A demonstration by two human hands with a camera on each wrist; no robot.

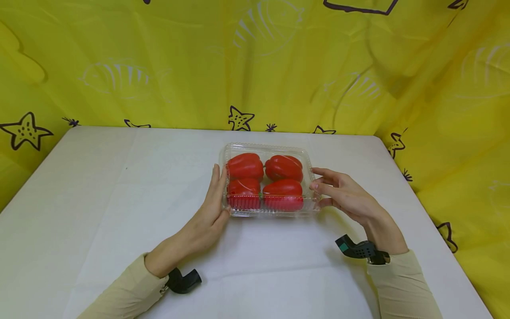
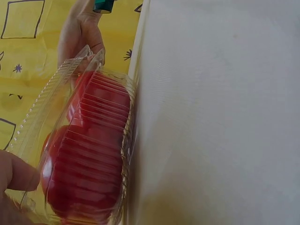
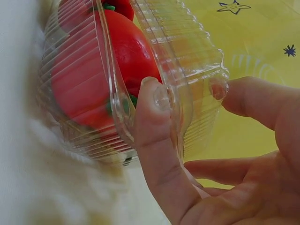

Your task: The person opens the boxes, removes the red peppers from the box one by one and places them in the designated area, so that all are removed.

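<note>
A clear plastic clamshell box (image 1: 264, 147) stands near the middle of the table, holding several red bell peppers (image 1: 283, 188). Its lid lies over the peppers, and the left wrist view shows a narrow gap between the lid rim and base rim at the front. My left hand (image 1: 205, 219) rests along the box's left end, fingers straight, thumb by the front corner. At the right end, my right hand (image 1: 352, 197) pinches the box, with the thumb (image 3: 157, 126) on the rim and a finger (image 3: 253, 101) against the lid. Both palms are partly hidden.
White cloth covers the table (image 1: 119, 212). A yellow curtain (image 1: 191, 66) with sea-creature drawings hangs behind and along the sides. Each wrist carries a black strapped device, such as the right one (image 1: 360, 249).
</note>
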